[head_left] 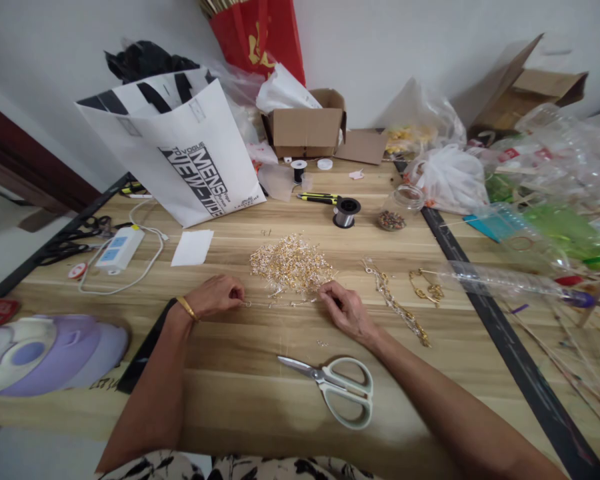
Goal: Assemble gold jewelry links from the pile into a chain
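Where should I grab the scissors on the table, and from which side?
Probably by the handle loops, bringing the right hand in from the right: the scissors lie flat, wide loops on the right, blades pointing left.

Before us stretches a worktop (pixel 230 363) of pale, brown-streaked wood, with a black strip (pixel 503 337) running across its right side. On it we find a loose heap of tiny gold and clear pieces (pixel 293 263), white-handled metal scissors (pixel 325 380), a tangled gold-and-silver chain (pixel 399 307) and, farther right, a small gold chain (pixel 434 291). Behind the heap we note a black spool of silver wire (pixel 347 212) and a clear jar of dark reddish bits (pixel 395 217). To the left we have a white sheet of paper (pixel 193 247) and a white, blue-panelled power strip (pixel 121 250).
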